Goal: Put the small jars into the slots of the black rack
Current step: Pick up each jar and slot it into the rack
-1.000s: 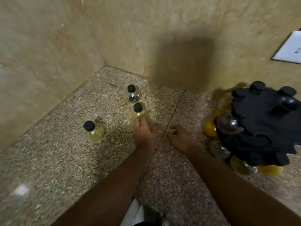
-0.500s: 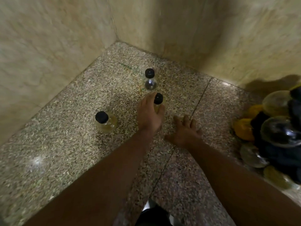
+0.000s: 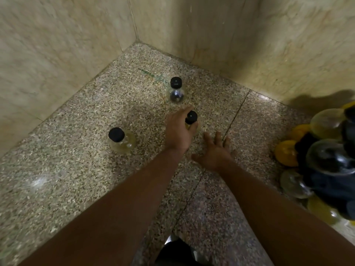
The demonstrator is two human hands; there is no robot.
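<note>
Now left hand [image 3: 177, 132] grips jar [image 3: 191, 117] (newly).

The left forearm [image 3: 119, 198] and the right forearm [image 3: 278, 208] are bare along all their visible length, from the near edge to the wrists. The left grip [image 3: 179, 131] and the right grip [image 3: 216, 153] are bare too. Between the arms, at the near edge, shows a dark garment [image 3: 178, 252] with small white patches beside it; blur hides what it is.

Dim yellowish light, perhaps from overhead, with soft blur, bowed edges and glare on the floor [image 3: 38, 182]
</note>
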